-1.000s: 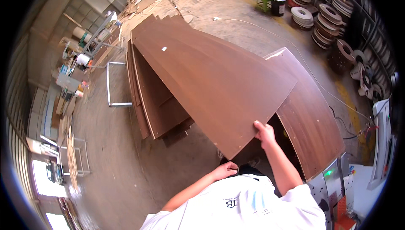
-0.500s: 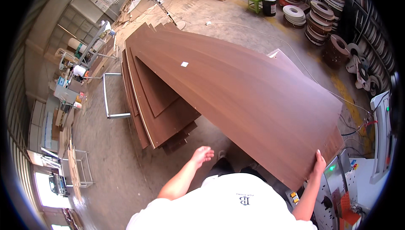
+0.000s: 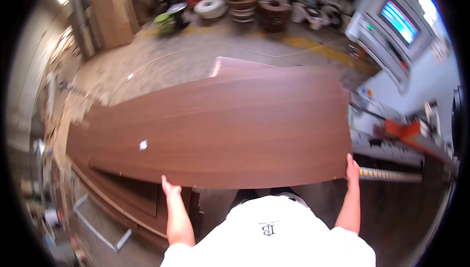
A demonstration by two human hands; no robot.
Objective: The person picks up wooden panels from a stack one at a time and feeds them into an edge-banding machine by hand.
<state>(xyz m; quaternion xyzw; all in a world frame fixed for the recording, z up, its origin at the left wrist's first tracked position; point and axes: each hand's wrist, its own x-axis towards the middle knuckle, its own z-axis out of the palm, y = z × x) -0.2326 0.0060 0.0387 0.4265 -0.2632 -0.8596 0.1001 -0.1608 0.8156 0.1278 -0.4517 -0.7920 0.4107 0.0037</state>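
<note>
A long brown wood-grain panel (image 3: pixel 235 130) stretches across the view in front of me, with a small white sticker (image 3: pixel 143 145) on its left part. At its near edge, my left hand (image 3: pixel 171 187) grips it, thumb on the rim and the other fingers hidden underneath. My right hand (image 3: pixel 352 170) is closed on the right end near the front corner. Under the left part lie more brown panels (image 3: pixel 132 196), stacked unevenly. Another panel's pale corner (image 3: pixel 216 66) sticks out beyond the far edge.
Close to the panel's right end stands a grey machine with a lit screen (image 3: pixel 399 21) and an orange part (image 3: pixel 409 132). A metal frame (image 3: pixel 100 228) is at lower left. Edging rolls (image 3: pixel 240 2), a green stool (image 3: pixel 165 23) and a floor cable (image 3: pixel 186 50) lie beyond.
My view has turned to the right, so the panel now lies nearly crosswise. My left hand, free before, has taken hold of the near edge. The right hand stays on the right end.
</note>
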